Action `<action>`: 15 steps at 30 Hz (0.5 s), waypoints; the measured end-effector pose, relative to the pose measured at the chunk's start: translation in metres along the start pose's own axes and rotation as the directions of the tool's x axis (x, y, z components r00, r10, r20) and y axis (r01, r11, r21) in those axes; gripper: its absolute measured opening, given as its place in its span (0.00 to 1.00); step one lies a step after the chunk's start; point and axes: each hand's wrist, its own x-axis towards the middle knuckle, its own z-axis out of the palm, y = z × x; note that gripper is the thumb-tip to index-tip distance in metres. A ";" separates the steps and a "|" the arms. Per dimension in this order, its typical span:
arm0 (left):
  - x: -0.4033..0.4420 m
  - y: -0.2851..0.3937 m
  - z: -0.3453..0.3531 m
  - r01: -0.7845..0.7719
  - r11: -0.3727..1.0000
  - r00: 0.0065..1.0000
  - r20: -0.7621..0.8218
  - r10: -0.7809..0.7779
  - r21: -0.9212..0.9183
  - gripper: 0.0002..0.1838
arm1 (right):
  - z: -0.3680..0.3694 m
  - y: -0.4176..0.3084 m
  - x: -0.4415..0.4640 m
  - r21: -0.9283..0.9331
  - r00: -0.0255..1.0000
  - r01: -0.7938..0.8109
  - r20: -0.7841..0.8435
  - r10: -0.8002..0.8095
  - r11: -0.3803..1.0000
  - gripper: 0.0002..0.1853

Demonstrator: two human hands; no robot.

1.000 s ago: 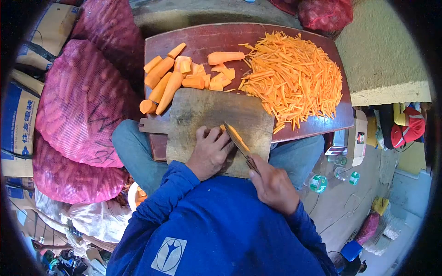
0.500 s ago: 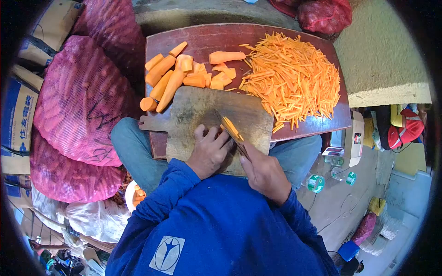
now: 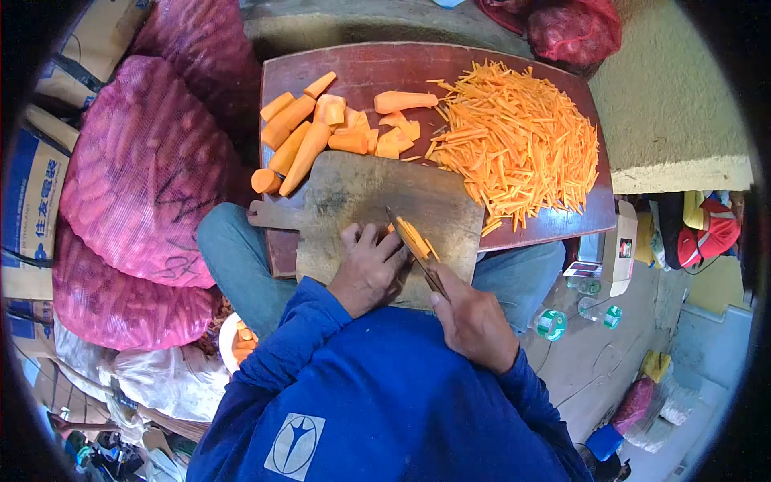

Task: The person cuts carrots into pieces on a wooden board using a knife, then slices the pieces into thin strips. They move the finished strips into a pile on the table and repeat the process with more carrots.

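Carrot sticks [image 3: 417, 238] lie between hands [image 3: 368, 271] [image 3: 480, 323] — beside the knife [image 3: 429, 275].

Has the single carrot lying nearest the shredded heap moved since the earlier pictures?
No. Judged against the table, the carrot lies at the same spot, just beside the shredded heap.

Room over board [image 3: 385, 181], far side, knife [image 3: 418, 259] right, shredded carrots [image 3: 522, 145] beyond

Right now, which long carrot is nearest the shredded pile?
The lone carrot, its narrow end beside the shredded pile; the other long carrots bunch together farther left.
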 end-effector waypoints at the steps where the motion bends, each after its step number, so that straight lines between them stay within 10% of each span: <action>1: -0.002 0.000 0.000 0.013 1.000 1.000 0.017 -0.013 -0.011 0.22 | 0.001 0.001 -0.002 0.004 1.000 -0.011 0.014 0.011 1.000 0.24; 15: -0.003 0.000 -0.001 -0.007 1.000 1.000 -0.006 0.007 -0.005 0.22 | 0.010 0.001 0.018 0.009 0.999 0.026 -0.044 -0.026 1.000 0.22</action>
